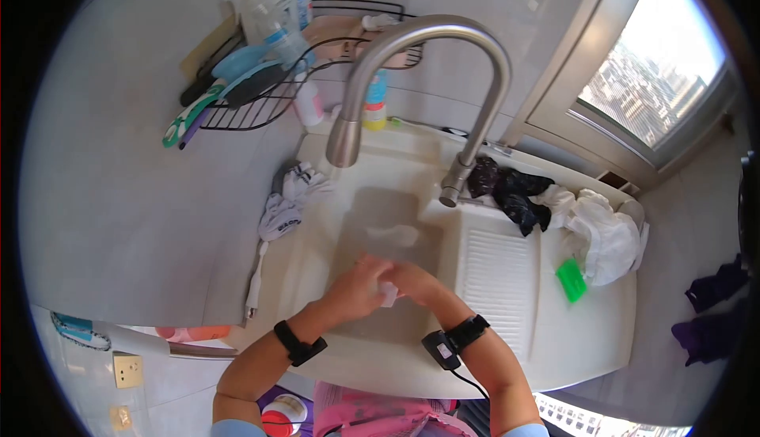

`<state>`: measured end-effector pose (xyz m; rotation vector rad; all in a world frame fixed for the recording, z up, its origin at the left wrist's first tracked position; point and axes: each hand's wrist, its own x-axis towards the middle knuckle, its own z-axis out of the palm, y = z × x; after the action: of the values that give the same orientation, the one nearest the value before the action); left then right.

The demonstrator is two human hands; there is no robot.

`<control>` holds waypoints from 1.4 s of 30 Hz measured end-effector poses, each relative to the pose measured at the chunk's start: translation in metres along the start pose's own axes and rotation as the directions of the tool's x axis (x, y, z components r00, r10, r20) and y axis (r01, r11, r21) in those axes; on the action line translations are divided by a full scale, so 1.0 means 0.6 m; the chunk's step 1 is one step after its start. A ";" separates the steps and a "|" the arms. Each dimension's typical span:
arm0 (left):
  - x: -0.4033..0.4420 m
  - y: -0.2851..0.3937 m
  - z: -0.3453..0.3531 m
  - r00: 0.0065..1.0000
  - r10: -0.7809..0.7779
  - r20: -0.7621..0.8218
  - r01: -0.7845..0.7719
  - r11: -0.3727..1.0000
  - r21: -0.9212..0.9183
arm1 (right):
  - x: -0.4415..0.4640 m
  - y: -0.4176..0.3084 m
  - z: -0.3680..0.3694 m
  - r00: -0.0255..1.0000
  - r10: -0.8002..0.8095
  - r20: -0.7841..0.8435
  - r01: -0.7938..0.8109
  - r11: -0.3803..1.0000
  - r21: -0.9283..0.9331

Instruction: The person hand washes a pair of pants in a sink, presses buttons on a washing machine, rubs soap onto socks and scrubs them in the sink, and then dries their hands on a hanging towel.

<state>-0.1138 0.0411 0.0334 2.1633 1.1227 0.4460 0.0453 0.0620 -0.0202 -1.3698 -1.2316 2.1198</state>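
Observation:
My left hand (pixel 358 288) and my right hand (pixel 410 280) meet over the basin of a white laundry sink (pixel 582 350). Both are closed, fingers curled against each other and slightly blurred. A small whitish piece (pixel 388 294), perhaps cloth, shows between them; most of it is hidden by the fingers. Beneath lies cloudy water (pixel 384 231) with a pale patch near the surface. A steel gooseneck faucet (pixel 435 21) arches above the basin, its spout ahead of my hands.
White socks (pixel 281 214) lie on the left rim. On the right are a ribbed washboard (pixel 497 286), a bright green block (pixel 571 280), a white cloth (pixel 606 235) and black fabric (pixel 518 199). A wire corner shelf (pixel 253 112) holds brushes and bottles.

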 end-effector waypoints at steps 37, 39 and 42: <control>0.138 0.211 0.066 0.983 -0.111 0.148 0.169 0.217 -0.961 | -0.207 0.171 -0.163 0.878 -0.413 -0.243 0.469 0.637 0.611; 0.123 0.191 0.084 0.972 -0.168 0.163 0.185 0.128 -0.974 | -0.229 0.192 -0.189 0.892 -0.339 -0.300 0.448 0.750 0.486; 0.095 0.075 0.170 0.916 -0.232 0.326 0.314 -0.086 -0.945 | -0.244 0.209 -0.224 0.878 -0.099 -0.467 0.268 0.912 0.311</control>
<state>0.0025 0.0287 -0.0101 0.5151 0.6868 0.6921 0.2530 -0.0417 -0.0592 -1.3892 -0.7060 1.6650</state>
